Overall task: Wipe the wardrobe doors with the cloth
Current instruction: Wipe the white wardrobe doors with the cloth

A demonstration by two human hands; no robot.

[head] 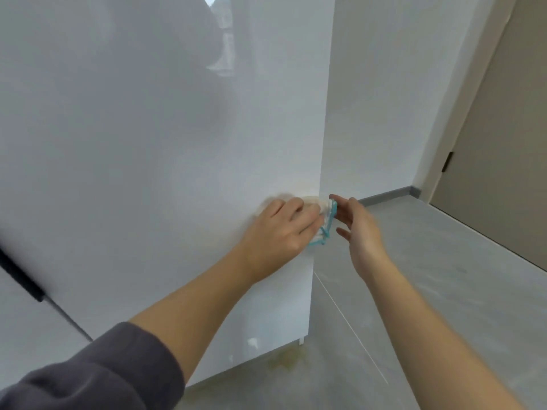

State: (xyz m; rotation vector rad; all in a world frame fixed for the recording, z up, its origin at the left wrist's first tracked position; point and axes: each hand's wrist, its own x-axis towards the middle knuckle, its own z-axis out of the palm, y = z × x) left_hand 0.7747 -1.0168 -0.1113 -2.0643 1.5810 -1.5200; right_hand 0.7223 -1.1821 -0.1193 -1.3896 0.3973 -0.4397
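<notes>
A glossy white wardrobe door (148,143) fills the left and middle of the head view. My left hand (281,229) presses a white cloth with a teal edge (324,223) flat against the door near its right edge, fingers spread over the cloth. Just right of that edge, my right hand (358,229) hovers with straight fingers, its fingertips close to the cloth's corner; contact cannot be told. Most of the cloth is hidden under my left hand.
A black handle (22,279) shows at the lower left beside another white panel. The wardrobe's side panel (384,99) runs back to a grey skirting board (387,196). Grey floor (429,276) lies to the right, and a beige door (503,173) stands at far right.
</notes>
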